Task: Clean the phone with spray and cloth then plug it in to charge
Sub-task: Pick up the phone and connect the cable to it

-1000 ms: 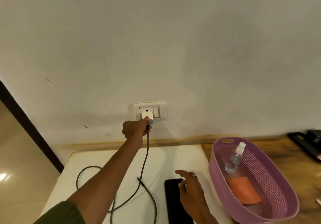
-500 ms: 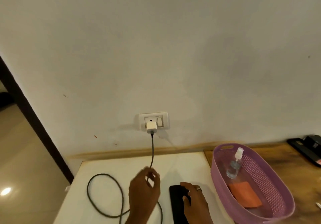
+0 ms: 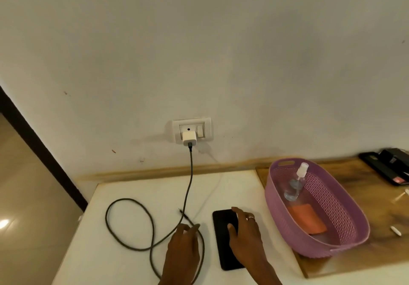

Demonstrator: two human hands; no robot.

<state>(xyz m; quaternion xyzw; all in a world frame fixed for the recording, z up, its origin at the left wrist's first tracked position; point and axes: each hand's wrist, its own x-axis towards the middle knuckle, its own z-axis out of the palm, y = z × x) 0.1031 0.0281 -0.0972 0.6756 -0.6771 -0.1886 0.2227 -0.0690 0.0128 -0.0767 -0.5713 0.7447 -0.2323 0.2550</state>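
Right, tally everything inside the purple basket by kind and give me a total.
Spray bottle: 1
Orange cloth: 1
Total: 2, both lying in the purple basket; nothing else shows inside it.

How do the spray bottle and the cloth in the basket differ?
The spray bottle is clear with a white nozzle; the cloth is orange and opaque. The bottle leans propped against the basket wall; the cloth lies flat on the bottom. The bottle sits nearer the wall, the cloth nearer the person. Both are inside the basket, untouched by either hand.
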